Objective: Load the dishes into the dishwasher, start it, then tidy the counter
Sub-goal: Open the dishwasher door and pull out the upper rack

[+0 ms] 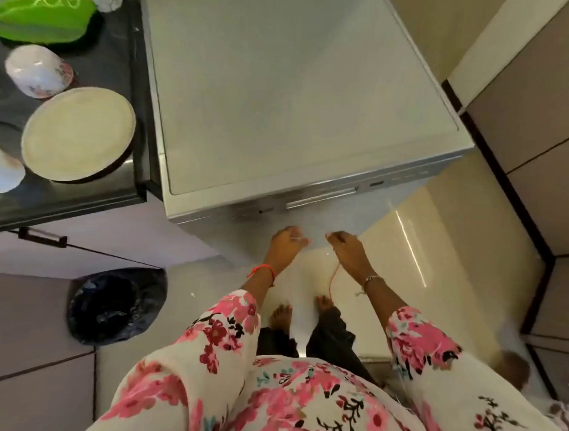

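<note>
Loosely, left hand [285,244] and right hand [345,247] hover before dishwasher [288,86].

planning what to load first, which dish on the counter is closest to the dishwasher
The round cream plate, right beside the dishwasher; the floral cup, the white bowl and the green container all sit farther left.

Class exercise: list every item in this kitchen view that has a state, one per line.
dishwasher: door closed.
plate: empty, on the counter, not loaded.
floral cup: on the counter, not upright.
bin: open, lined in black.
left hand: before the door, apparently holding nothing.
right hand: before the door, apparently holding nothing.
</note>
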{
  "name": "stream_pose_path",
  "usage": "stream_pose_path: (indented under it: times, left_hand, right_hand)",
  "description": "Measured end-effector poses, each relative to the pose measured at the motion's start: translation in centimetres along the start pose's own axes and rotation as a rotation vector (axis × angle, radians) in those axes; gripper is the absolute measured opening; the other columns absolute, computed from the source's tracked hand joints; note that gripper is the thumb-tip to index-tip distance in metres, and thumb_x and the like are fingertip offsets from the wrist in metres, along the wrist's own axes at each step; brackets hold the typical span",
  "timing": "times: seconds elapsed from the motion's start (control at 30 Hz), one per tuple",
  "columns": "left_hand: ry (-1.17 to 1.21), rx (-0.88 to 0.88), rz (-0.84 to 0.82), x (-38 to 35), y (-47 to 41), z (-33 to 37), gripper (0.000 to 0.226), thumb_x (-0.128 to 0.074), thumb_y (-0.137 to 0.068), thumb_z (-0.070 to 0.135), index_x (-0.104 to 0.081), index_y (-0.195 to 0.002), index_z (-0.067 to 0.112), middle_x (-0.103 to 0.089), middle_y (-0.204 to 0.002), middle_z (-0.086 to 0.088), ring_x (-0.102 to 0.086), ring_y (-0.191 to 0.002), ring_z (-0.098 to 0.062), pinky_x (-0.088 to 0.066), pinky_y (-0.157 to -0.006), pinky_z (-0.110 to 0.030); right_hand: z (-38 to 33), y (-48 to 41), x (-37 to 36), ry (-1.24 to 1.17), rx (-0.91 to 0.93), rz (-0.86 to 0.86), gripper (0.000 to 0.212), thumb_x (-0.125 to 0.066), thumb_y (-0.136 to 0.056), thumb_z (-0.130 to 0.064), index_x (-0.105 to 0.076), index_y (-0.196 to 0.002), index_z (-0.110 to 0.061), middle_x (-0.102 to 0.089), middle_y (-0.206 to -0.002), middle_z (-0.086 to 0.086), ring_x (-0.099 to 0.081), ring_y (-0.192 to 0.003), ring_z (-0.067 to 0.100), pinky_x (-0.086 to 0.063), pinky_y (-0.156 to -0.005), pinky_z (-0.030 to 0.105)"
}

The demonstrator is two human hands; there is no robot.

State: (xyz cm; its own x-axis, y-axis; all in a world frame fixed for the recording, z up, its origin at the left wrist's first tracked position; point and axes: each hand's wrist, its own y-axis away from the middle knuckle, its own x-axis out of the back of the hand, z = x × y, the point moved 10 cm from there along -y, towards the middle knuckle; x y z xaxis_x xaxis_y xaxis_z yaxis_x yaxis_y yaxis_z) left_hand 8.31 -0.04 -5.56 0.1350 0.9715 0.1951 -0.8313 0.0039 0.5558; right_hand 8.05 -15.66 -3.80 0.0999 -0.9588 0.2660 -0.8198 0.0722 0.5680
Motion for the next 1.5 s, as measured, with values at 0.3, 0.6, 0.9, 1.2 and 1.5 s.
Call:
stream_pose_path:
  times: [0.3, 0.6, 0.9, 1.2, 1.5]
  left_hand:
    - [1.114, 0.048, 0.077, -3.0, -3.2, 4.9, 0.012, -0.053, -0.090, 0.001, -0.063, -0.094, 0.006, -0.072, -0.090, -0.004, -0.062, -0.098, -0.020, -0.054, -0.086, -0.026]
    - [1.189, -0.092, 0.428, -3.4, -2.1, 5.2, 0.009, -0.050, -0.094, 0.006, -0.059, -0.093, 0.011, -0.071, -0.079, 0.003, -0.065, -0.084, -0.011, -0.055, -0.074, -0.018]
    - [1.122, 0.035, 0.490, -6.7, 2.9, 2.2, 0.041, -0.059, -0.090, 0.012, -0.050, -0.128, -0.002, -0.062, -0.114, -0.012, -0.061, -0.103, -0.020, -0.049, -0.095, -0.030]
    - [1.026, 0.293, 0.257, -14.6, 15.2, -9.5, 0.017, -0.058, -0.090, 0.007, -0.059, -0.106, 0.003, -0.067, -0.091, -0.007, -0.065, -0.078, -0.010, -0.054, -0.061, -0.014]
    - [-0.163, -0.101, 0.353, -12.5, 20.6, -12.6, 0.020, -0.059, -0.083, 0.018, -0.068, -0.086, 0.001, -0.069, -0.086, -0.014, -0.059, -0.080, -0.021, -0.045, -0.075, -0.030]
  right_hand:
    - [-5.9, -5.3, 1.0, -0.990, -0.176, -0.319, 0.020, -0.048, -0.089, -0.003, -0.064, -0.077, -0.005, -0.067, -0.076, 0.013, -0.063, -0.081, 0.027, -0.050, -0.092, 0.038]
    - [-4.6, -6.6, 1.0, -0.952, -0.087, -0.226, 0.008, -0.060, -0.085, -0.005, -0.060, -0.093, -0.005, -0.062, -0.089, 0.011, -0.065, -0.079, 0.018, -0.058, -0.075, 0.026]
    - [-1.0, -2.5, 2.9, -0.785, -0.067, -0.060, 0.030, -0.070, -0.082, -0.016, -0.060, -0.109, -0.006, -0.067, -0.097, 0.011, -0.066, -0.090, 0.024, -0.055, -0.087, 0.042]
    - [14.9, 9.2, 5.0, -0.749, -0.247, -0.062, 0.044, -0.062, -0.088, -0.019, -0.051, -0.126, 0.001, -0.063, -0.110, 0.016, -0.063, -0.095, 0.022, -0.058, -0.077, 0.028]
    - [17.1, 14.0, 10.5, 0.624, 0.447, 0.249, 0.078, -0.067, -0.083, -0.037, -0.031, -0.142, -0.002, -0.019, -0.153, 0.019, -0.010, -0.144, 0.029, -0.016, -0.114, 0.035]
